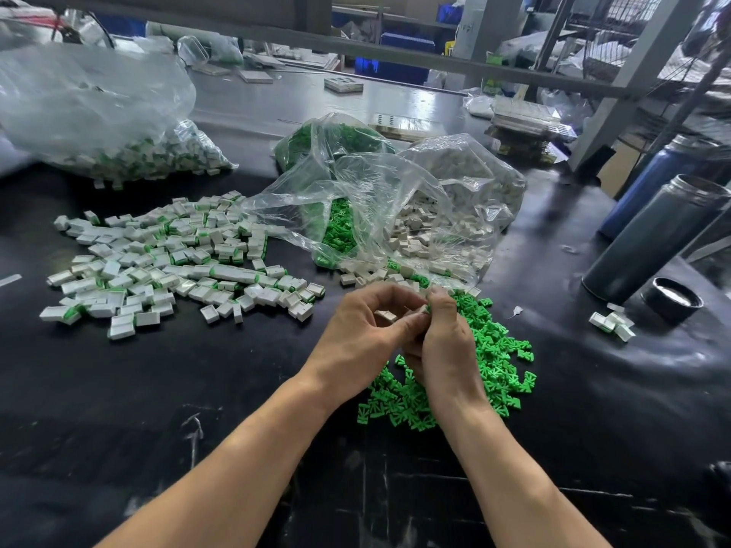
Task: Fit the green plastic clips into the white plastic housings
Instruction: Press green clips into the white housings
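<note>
Housing, light and stiff, sits pinched at its edges in my left hand while my right hand pinches a part I cannot identify.

A glossy black worktable reflects light beneath grey metal shelving, blue crates behind.

Factory assembly workshop: black workbench carries bulk plastic bags of small parts, with metal racking and blue crates behind.
</note>
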Demonstrator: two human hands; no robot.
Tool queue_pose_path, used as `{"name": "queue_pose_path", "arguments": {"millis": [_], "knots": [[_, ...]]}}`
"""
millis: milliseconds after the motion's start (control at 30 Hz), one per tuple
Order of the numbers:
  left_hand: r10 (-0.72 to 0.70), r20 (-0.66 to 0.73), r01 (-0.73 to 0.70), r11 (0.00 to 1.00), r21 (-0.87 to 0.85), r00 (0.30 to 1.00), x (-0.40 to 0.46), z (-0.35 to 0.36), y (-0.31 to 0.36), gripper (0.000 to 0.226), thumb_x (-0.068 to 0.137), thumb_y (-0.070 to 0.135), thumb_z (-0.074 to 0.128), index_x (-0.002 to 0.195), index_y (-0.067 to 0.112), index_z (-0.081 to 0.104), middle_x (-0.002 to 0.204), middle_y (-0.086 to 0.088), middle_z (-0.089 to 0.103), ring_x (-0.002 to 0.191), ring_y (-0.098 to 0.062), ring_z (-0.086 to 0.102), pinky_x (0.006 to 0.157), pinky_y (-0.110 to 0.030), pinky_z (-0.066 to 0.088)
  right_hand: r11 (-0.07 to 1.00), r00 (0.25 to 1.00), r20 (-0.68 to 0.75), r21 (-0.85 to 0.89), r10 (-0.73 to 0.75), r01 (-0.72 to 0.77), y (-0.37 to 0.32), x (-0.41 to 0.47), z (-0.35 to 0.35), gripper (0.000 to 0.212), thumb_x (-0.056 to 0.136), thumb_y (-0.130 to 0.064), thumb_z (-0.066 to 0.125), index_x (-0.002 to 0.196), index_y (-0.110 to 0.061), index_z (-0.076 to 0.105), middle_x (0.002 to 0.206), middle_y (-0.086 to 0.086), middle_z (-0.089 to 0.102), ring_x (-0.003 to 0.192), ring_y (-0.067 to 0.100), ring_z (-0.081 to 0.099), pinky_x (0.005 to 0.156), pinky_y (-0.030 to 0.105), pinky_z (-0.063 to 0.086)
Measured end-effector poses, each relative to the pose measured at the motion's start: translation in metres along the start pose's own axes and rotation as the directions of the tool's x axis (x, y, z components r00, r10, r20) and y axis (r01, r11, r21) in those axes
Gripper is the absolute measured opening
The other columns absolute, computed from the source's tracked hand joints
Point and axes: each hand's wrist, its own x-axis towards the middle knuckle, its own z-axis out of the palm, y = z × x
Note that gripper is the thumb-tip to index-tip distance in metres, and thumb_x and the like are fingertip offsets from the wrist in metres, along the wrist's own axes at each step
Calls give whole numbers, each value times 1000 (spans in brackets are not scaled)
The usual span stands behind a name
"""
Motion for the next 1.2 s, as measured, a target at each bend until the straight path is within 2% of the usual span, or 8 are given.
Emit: {"name": "queue_pose_path", "arguments": {"millis": [167, 267, 500, 633, 767, 967, 1067, 1200], "knots": [[-1, -3, 0, 1000, -28, 1000, 1, 2, -5, 14, 93, 12, 74, 104, 3, 70, 84, -19, 72, 60, -8, 65, 54, -24, 54, 996, 998, -12, -70, -59, 58, -1, 1, -2, 54, 94, -57, 32, 76, -35, 77, 64, -6, 69, 65, 16, 65, 61, 39, 51], [1, -27, -1, 1000, -4, 1000, 2, 4, -8, 11, 93, 13, 74, 102, 8, 72, 90, -18, 73, 66, -8, 66, 56, -23, 56, 989, 993, -69, -117, -96, 87, -2, 0, -2, 52, 94, -51, 31, 74, -36, 76, 66, -13, 70, 69, 7, 67, 67, 34, 50], [-33, -33, 31, 998, -48, 999, 2, 5, -10, 8, 93, 15, 74, 99, 10, 73, 95, -17, 75, 78, -16, 69, 66, -34, 60, 981, 988, -106, -173, -109, 89, 2, 5, -1, 62, 96, -47, 27, 100, -16, 80, 94, 2, 79, 92, 16, 75, 86, 41, 61], [-34, -36, 32, 998, -56, 999, 2, 5, -8, 9, 93, 15, 75, 99, 9, 73, 95, -19, 74, 78, -20, 69, 68, -39, 60, 971, 979, -141, -208, -147, 116, 5, 7, -1, 58, 95, -47, 28, 86, -20, 79, 79, -6, 76, 78, 5, 72, 68, 24, 55], [-22, -37, 20, 998, -64, 999, 1, 4, -8, 9, 92, 13, 75, 98, 6, 73, 93, -20, 73, 74, -18, 67, 61, -29, 59, 976, 980, -134, -184, -147, 121, 6, 7, 0, 59, 96, -47, 29, 94, -17, 80, 85, 0, 78, 82, 13, 75, 73, 31, 60], [-10, -35, 9, 999, -42, 999, 5, 4, -11, 8, 92, 12, 76, 98, 8, 73, 93, -18, 74, 72, -15, 67, 58, -24, 58, 989, 987, -104, -90, -122, 113, 6, 5, 0, 53, 96, -48, 32, 81, -27, 79, 65, -10, 73, 59, 4, 67, 51, 22, 50], [-9, -26, 8, 999, -43, 1000, 5, 3, -12, 11, 91, 15, 77, 99, 9, 73, 93, -18, 74, 73, -19, 68, 61, -30, 60, 988, 989, -97, -118, -107, 95, 7, 5, -1, 53, 97, -54, 30, 77, -40, 77, 62, -14, 69, 61, 2, 65, 59, 27, 48], [-35, -31, 33, 997, -68, 999, 4, 1, -12, 16, 89, 18, 79, 100, 8, 73, 92, -16, 75, 74, -25, 71, 66, -49, 62, 988, 989, -128, -141, -80, 62, 7, 6, -4, 58, 96, -60, 29, 66, -39, 74, 60, -9, 68, 60, 5, 64, 63, 33, 48]]}}
